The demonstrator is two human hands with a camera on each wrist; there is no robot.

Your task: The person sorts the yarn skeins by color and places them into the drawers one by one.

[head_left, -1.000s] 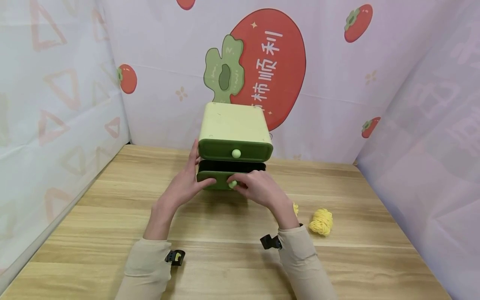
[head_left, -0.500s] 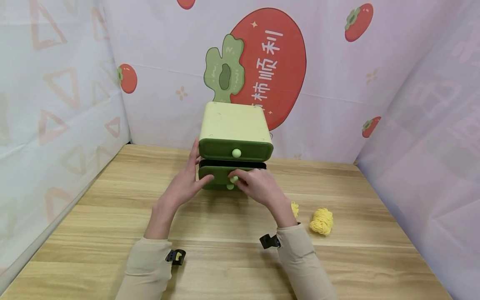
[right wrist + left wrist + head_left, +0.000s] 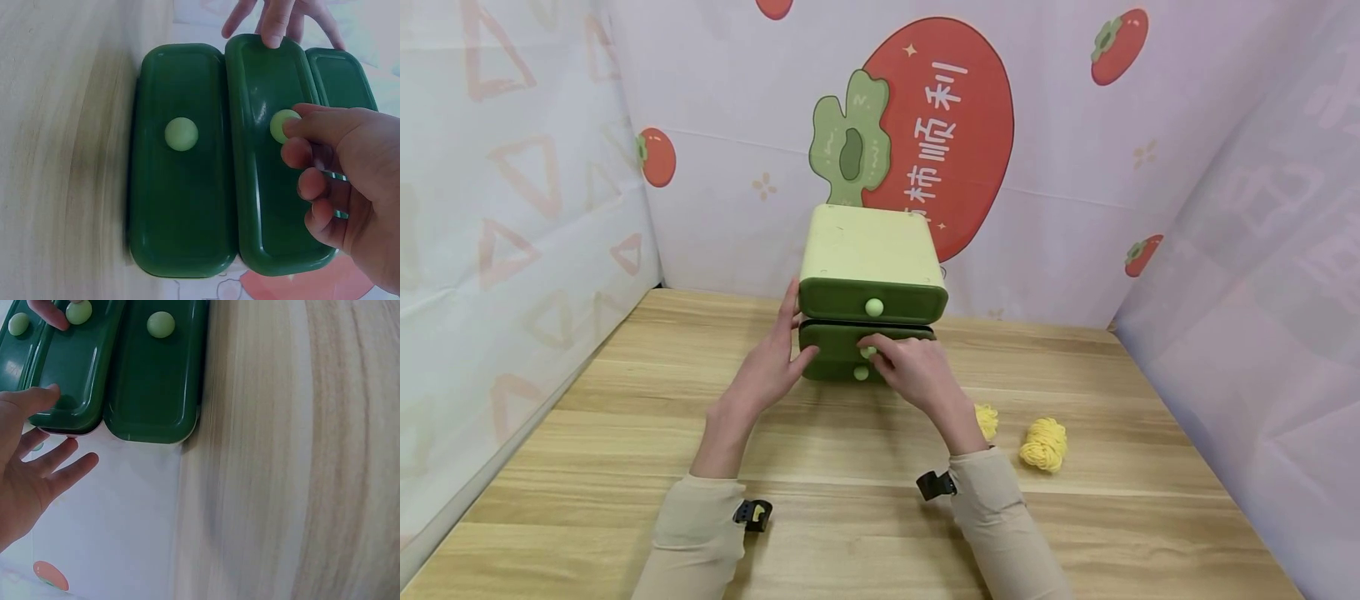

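Note:
A small cabinet has a cream top and three dark green drawer fronts with pale green round knobs. Its middle drawer stands slightly out, with a thin dark gap along its upper edge in the head view. My right hand pinches the middle drawer's knob between thumb and index finger, the other fingers curled. At the cabinet's left side, my left hand has its fingers extended along the side and its thumb at the left end of the middle drawer's front. The bottom drawer is closed.
Two bundles of yellow yarn lie on the wooden table to the right: one bundle in full view, another bundle partly behind the right wrist. A printed cloth backdrop rises behind the cabinet.
The middle drawer has slid inward, narrowing the dark opening above it and uncovering the bottom knob. My right hand has moved in with the knob; my left thumb has drawn slightly left.

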